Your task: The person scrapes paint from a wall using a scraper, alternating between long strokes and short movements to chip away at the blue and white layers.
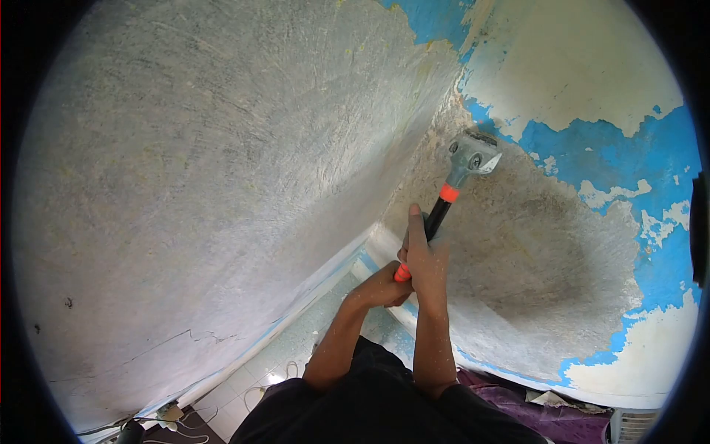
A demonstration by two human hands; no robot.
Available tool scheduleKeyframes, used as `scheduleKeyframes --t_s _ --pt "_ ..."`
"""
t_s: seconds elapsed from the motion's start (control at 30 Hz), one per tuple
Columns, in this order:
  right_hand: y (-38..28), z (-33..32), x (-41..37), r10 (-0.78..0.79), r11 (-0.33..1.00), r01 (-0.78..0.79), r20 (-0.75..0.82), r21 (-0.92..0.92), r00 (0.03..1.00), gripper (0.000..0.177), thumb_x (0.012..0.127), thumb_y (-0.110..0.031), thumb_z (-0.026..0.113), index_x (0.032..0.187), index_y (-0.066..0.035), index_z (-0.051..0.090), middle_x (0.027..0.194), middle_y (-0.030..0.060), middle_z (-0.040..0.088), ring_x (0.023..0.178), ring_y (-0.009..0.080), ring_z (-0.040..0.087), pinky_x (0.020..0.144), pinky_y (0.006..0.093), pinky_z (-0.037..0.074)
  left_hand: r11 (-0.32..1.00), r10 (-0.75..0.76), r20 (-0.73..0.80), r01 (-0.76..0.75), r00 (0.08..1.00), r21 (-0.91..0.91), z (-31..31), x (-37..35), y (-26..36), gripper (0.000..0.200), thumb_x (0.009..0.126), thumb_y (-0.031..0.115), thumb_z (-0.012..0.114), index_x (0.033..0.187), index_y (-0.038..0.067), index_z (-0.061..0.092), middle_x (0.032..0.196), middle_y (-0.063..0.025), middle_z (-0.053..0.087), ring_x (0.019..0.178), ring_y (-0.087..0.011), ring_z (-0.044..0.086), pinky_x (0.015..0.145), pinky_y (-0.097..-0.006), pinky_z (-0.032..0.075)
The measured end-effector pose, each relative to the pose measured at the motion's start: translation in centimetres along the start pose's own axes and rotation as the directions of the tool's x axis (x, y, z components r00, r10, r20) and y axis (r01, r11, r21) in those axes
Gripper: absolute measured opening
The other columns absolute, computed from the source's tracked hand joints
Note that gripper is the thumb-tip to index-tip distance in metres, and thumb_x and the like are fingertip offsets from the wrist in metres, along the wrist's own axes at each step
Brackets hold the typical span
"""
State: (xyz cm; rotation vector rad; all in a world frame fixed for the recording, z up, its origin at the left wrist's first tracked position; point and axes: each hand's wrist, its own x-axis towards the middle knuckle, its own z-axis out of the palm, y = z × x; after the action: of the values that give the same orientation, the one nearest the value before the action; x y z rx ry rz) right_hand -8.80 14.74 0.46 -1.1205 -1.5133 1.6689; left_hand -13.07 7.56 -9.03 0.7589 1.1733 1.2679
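The left hand (381, 286) was closed round the orange butt of a black-handled scraper (442, 207), the right hand (427, 255) round its shaft. The scraper's head lay just lower left of the blue paint (592, 152); off-white paint (577, 66) spread above the blue paint.

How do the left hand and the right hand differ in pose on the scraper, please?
The left hand sits at the handle's lower end, the right hand higher. The left hand slants; the right hand is nearly upright in view, thumb extended. Both are bare and grip the scraper.
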Motion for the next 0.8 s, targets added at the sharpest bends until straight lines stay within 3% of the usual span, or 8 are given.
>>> scheduleKeyframes --t_s 0.13,0.53,0.8 --pt "0.4 -0.2 0.2 -0.025 0.999 0.023 0.054 0.032 0.998 0.046 0.096 -0.033 0.058 0.06 -0.008 0.045 0.048 -0.0021 0.042 0.041 0.0077 0.041 0.04 0.027 0.031 1.0 -0.026 -0.003 0.026 1.0 0.018 -0.4 -0.3 -0.3 0.033 0.085 0.026 0.063 0.06 0.01 0.05 0.046 -0.0003 0.046 0.038 -0.0108 0.042 0.038 -0.027 0.03" --pt "0.5 -0.3 0.3 -0.05 0.999 0.049 0.073 0.016 0.996 0.048 0.096 -0.035 0.057 0.058 -0.008 0.045 0.047 -0.0012 0.042 0.04 0.0081 0.04 0.04 0.0266 0.031 0.999 -0.036 0.003 0.036 0.999 0.024 -0.6 -0.3 -0.1 0.032 0.086 0.026 0.062 0.062 0.009 0.05 0.047 -0.0002 0.047 0.039 -0.0105 0.043 0.038 -0.0269 0.031" --pt "-0.1 -0.2 0.1 -0.008 1.0 0.006 0.097 0.028 0.995 0.046 0.096 -0.034 0.056 0.06 -0.011 0.041 0.052 -0.0042 0.035 0.043 0.0067 0.034 0.043 0.0253 0.031 0.998 -0.057 -0.012 0.057 0.998 0.023 -0.4 -0.6 0.0 0.032 0.087 0.026 0.064 0.063 0.008 0.051 0.048 -0.0002 0.048 0.04 -0.0103 0.044 0.039 -0.0271 0.032"
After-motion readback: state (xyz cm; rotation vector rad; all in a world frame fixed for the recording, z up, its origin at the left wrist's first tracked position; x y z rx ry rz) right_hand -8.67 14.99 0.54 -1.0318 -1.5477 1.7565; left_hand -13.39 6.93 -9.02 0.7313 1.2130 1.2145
